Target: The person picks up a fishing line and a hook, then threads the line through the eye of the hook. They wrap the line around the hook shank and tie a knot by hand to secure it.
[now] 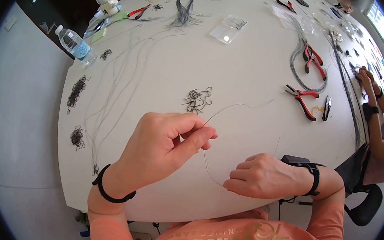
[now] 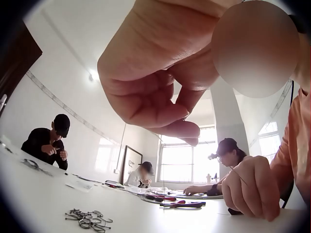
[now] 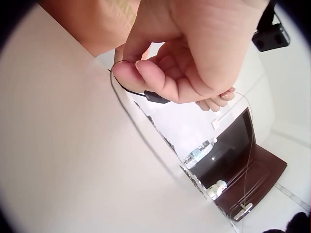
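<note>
1. Your left hand [image 1: 166, 145] pinches the thin wire [image 1: 206, 165] above the desk [image 1: 242, 64]; your right hand [image 1: 264, 177] curls round its lower end.
2. It appears not yet shaped; hooks [image 1: 198, 100] lie piled just beyond.

White table [image 1: 242, 69], red-handled pliers [image 1: 302, 100], seemingly grey wire [image 1: 239, 105]

**Three Lenses Around My Hands**

The head camera looks steeply down from above me onto the white table [image 1: 242, 69], with both hands pinching the wire [image 1: 206, 162] in full view. The left wrist camera sits low under my left hand [image 2: 160, 73], very close, and faces across the tabletop. It shares my right hand [image 2: 249, 187] and the hook pile [image 2: 87, 219] with the head view. The right wrist camera sits close beneath my right fingers and faces the water bottle [image 3: 199, 155], which the head view also shows.
</note>
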`<state>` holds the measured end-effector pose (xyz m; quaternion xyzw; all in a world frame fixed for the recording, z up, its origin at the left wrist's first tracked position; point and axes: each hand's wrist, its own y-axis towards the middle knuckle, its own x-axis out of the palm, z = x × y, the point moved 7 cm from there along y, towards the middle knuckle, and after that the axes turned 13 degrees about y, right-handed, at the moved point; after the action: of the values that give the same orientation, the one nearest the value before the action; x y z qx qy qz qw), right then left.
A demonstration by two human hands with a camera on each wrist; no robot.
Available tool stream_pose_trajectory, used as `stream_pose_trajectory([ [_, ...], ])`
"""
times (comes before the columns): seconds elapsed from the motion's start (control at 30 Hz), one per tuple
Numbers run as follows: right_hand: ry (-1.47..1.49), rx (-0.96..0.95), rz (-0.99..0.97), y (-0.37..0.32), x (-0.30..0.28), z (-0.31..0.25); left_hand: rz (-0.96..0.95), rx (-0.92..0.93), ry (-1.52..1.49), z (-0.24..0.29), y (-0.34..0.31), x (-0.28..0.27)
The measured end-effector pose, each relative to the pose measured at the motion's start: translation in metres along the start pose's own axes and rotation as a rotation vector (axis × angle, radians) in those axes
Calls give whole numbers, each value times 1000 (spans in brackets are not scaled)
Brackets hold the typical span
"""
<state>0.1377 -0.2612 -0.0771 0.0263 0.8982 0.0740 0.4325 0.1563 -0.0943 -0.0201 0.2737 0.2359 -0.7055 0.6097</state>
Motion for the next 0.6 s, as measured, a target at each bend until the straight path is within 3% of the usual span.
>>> stream_pose_trajectory([
  [0.07,3,17,-16,1,0,1,-18,-17,-6,-3,1,3],
  [0.13,21,57,282,4,-21,3,-91,-34,36,-7,0,10],
  [0.17,20,62,284,4,-25,3,-95,-30,35,-9,1,11],
  [0.23,328,309,390,-1,-38,17,-177,154,242,0,-1,21],
  [0.3,472,345,409,-6,-45,22,-160,218,245,2,-4,30],
  [0.37,1086,508,373,-12,-38,33,-232,409,320,10,-11,45],
  [0.4,1336,494,446,-12,-39,32,-240,442,320,13,-12,48],
  [0.5,1603,501,543,-26,-43,42,-318,449,315,8,-14,57],
  [0.6,1539,476,673,-29,-55,50,-381,388,401,-5,-13,54],
])
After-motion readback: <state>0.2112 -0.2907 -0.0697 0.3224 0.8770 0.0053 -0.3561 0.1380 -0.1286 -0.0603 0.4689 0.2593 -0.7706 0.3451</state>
